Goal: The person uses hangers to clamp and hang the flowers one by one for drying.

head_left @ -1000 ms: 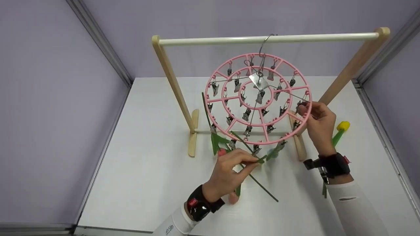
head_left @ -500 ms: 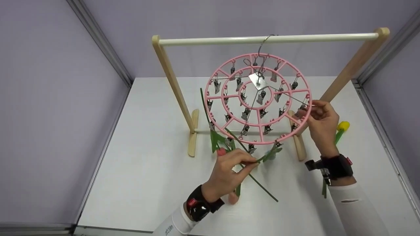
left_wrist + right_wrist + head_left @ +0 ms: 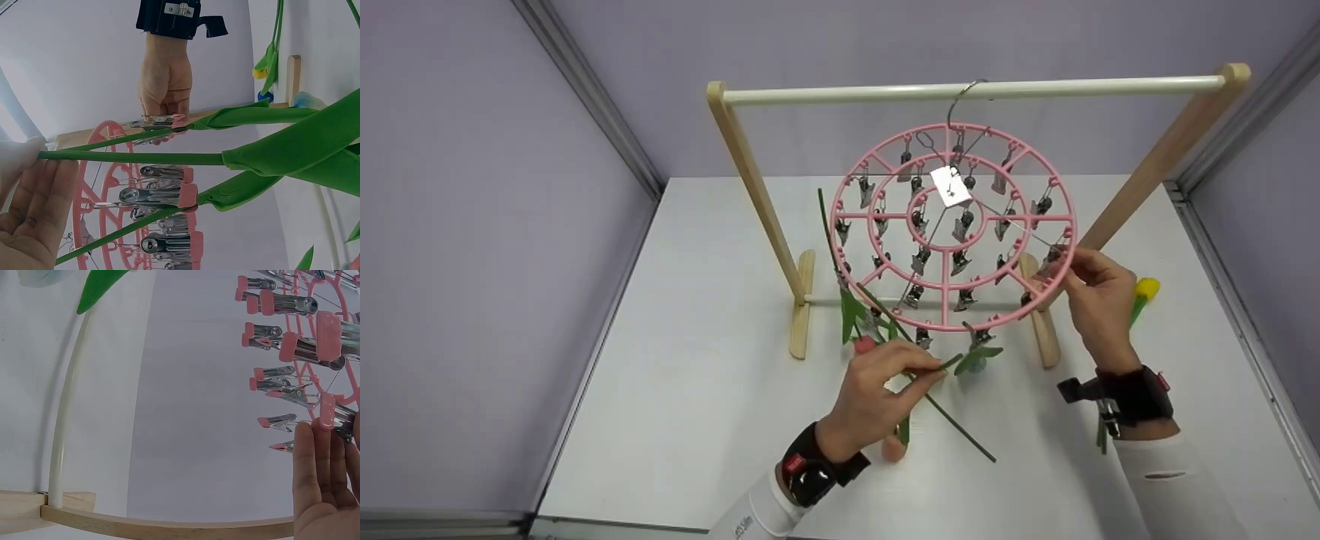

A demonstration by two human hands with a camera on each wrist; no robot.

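- Since a second ago the pink clip hanger [image 3: 952,225] has turned a little on its hook, its lower clips swinging away from the left hand [image 3: 877,394]; the right hand [image 3: 1099,300] has slid slightly lower along the rim, and the left hand has barely shifted.
- Left-hand fingers are curled and pinch a thin green flower stem [image 3: 952,427]; the stem runs on a slant from upper left, under the hanger, through the fingers and down toward the lower right over the table [image 3: 697,375].
- Just above and to the right of those fingers hangs a metal clip [image 3: 981,339] at the hanger's bottom rim; the left hand is the nearer one to it.
- Right-hand fingers are bent around the hanger's right edge, gripping it beside a clip; the right wrist view shows the fingertips [image 3: 323,455] against the pink frame.
- Seen from the left wrist, the stem [image 3: 135,158] is smooth and narrow, with broad green leaves [image 3: 292,149] further along.
- Other stems already hang clipped at the hanger's lower left, a reddish bud among them.
- Another flower with a yellow bud [image 3: 1145,288] lies on the table behind the right hand.
- A wooden rack [image 3: 750,180] carries the hanger.
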